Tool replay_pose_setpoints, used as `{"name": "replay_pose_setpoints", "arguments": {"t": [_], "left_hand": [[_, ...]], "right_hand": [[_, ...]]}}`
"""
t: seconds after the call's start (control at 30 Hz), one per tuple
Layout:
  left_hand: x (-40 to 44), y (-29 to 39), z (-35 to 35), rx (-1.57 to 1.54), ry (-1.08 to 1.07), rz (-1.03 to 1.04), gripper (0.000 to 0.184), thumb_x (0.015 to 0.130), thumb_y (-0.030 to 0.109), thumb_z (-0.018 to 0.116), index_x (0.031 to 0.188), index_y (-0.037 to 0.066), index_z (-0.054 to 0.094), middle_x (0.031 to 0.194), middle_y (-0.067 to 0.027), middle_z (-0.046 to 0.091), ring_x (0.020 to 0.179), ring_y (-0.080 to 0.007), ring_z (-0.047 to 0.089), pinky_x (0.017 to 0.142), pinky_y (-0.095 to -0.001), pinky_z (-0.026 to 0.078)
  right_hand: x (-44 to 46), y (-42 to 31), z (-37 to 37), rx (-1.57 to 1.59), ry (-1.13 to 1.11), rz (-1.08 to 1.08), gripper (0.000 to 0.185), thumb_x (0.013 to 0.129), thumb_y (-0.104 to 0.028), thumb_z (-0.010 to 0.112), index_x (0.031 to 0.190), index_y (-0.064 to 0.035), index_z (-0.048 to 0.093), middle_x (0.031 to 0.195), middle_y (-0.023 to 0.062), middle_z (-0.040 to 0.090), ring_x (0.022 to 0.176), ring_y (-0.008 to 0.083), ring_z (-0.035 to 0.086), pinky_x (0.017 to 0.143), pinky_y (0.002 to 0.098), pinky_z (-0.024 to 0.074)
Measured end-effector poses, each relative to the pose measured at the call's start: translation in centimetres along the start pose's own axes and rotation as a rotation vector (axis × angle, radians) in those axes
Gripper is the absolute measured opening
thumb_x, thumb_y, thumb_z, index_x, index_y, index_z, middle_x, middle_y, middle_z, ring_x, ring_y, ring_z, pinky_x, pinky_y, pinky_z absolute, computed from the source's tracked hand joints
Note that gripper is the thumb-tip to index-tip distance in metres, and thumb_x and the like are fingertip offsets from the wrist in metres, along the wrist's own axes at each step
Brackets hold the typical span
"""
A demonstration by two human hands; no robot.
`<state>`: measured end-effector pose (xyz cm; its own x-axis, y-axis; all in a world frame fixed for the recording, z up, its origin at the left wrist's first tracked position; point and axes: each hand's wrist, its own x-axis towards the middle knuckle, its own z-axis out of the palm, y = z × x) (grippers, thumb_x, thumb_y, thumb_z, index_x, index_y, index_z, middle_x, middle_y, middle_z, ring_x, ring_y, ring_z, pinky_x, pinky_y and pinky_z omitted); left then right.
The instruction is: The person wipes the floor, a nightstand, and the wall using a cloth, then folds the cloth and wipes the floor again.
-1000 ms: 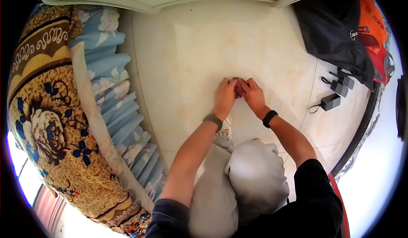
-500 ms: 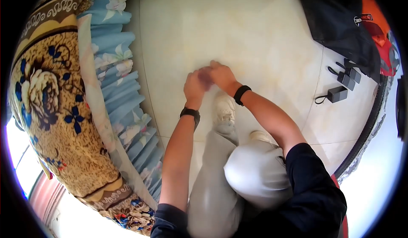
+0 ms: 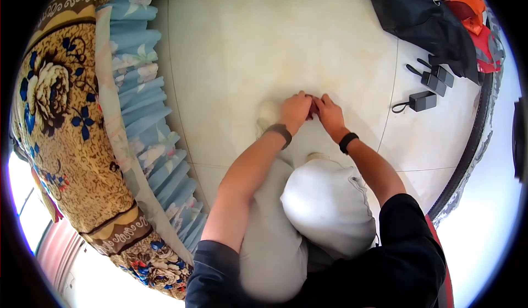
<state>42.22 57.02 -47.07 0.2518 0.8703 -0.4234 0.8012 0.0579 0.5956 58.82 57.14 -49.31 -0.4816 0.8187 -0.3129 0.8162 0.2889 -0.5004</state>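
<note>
My left hand (image 3: 296, 111) and my right hand (image 3: 330, 116) are close together in front of my knees, above the tiled floor. Between them is a small dark red thing (image 3: 313, 108), mostly covered by my fingers, so its kind cannot be made out. Both hands are closed, with the fingers pinched around it from either side. A black band circles each wrist. Below and to the left of my left hand, a pale shoe (image 3: 268, 115) shows in part.
A bed with a patterned brown blanket (image 3: 66, 159) and blue floral skirt (image 3: 137, 99) runs along the left. On the right lie several small black boxes with loops (image 3: 422, 101), near a black bag (image 3: 407, 11) and an orange bag (image 3: 465, 0).
Both hands have moved right across the view, still together around the dark red thing. The view has shifted, so the bag and boxes appear further left and higher.
</note>
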Motion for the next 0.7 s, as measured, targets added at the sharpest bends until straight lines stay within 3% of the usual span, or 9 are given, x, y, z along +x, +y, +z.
{"name": "replay_pose_setpoints", "arguments": {"t": [0.13,0.23,0.33,0.43,0.5,0.6,0.7], "left_hand": [[-2.9,-2.2,2.9,-0.077,-0.166,-0.092,0.018,0.07,0.011,0.075,0.087,0.007,0.072,0.1,-0.0141,0.064,0.089,-0.0294,0.066,0.073,-0.0395,0.056],[-4.9,-1.9,0.6,0.023,-0.078,-0.103,0.016,0.069,0.009,0.074,0.084,0.008,0.072,0.101,-0.0136,0.064,0.091,-0.0296,0.066,0.074,-0.0393,0.055],[-5.5,-3.5,-0.7,-0.097,-0.001,-0.145,0.014,0.068,0.007,0.073,0.081,0.009,0.071,0.101,-0.0126,0.063,0.092,-0.0294,0.065,0.076,-0.0388,0.055],[-6.6,-5.4,-2.3,-0.061,0.011,-0.102,0.017,0.09,0.016,0.054,0.097,0.006,0.066,0.093,-0.0121,0.068,0.083,-0.0264,0.068,0.076,-0.0359,0.053],[-6.4,-7.1,-1.7,-0.373,0.168,-0.239,0.032,0.1,0.029,0.043,0.1,0.004,0.063,0.092,-0.0095,0.07,0.085,-0.0226,0.069,0.077,-0.0333,0.052],[-6.7,-10.9,-1.1,-0.34,0.362,-0.174,0.042,0.104,0.036,0.036,0.101,0.003,0.062,0.091,-0.0074,0.072,0.084,-0.0186,0.069,0.077,-0.0317,0.051],[-8.1,-14.4,-4.1,-0.213,0.428,-0.124,0.025,0.09,0.02,0.056,0.108,0.002,0.059,0.098,-0.0119,0.063,0.091,-0.0278,0.062,0.076,-0.0404,0.052]], "right_hand": [[-3.0,-1.4,2.6,0.057,0.012,-0.033,0.033,0.081,-0.007,0.064,0.113,-0.0143,0.061,0.095,0.0079,0.053,0.08,0.0281,0.063,0.065,0.0395,0.0552],[-2.0,-2.2,4.0,0.062,0.033,-0.044,0.034,0.079,-0.005,0.065,0.111,-0.0158,0.064,0.092,0.006,0.054,0.076,0.0274,0.063,0.062,0.0396,0.0544],[-0.1,-3.9,4.6,0.15,0.122,-0.039,0.037,0.076,0.001,0.066,0.109,-0.0164,0.067,0.094,0.0053,0.056,0.078,0.0273,0.063,0.064,0.0393,0.0543],[1.8,-6.2,4.2,0.164,0.095,-0.035,0.037,0.076,0.001,0.066,0.109,-0.0157,0.067,0.094,0.0055,0.056,0.078,0.0278,0.063,0.065,0.0388,0.0547],[3.6,-7.0,4.0,0.145,0.031,-0.068,0.04,0.076,0.002,0.066,0.112,-0.0152,0.066,0.096,0.0077,0.056,0.079,0.0293,0.064,0.067,0.0396,0.0552],[6.3,-9.3,4.6,0.196,0.042,-0.113,0.042,0.075,0.003,0.065,0.114,-0.0143,0.065,0.098,0.0104,0.056,0.078,0.0313,0.063,0.068,0.0408,0.0554],[9.0,-13.3,6.5,0.299,0.08,-0.13,0.046,0.074,0.006,0.063,0.116,-0.0128,0.064,0.098,0.0129,0.055,0.081,0.033,0.062,0.069,0.0411,0.055]]}}
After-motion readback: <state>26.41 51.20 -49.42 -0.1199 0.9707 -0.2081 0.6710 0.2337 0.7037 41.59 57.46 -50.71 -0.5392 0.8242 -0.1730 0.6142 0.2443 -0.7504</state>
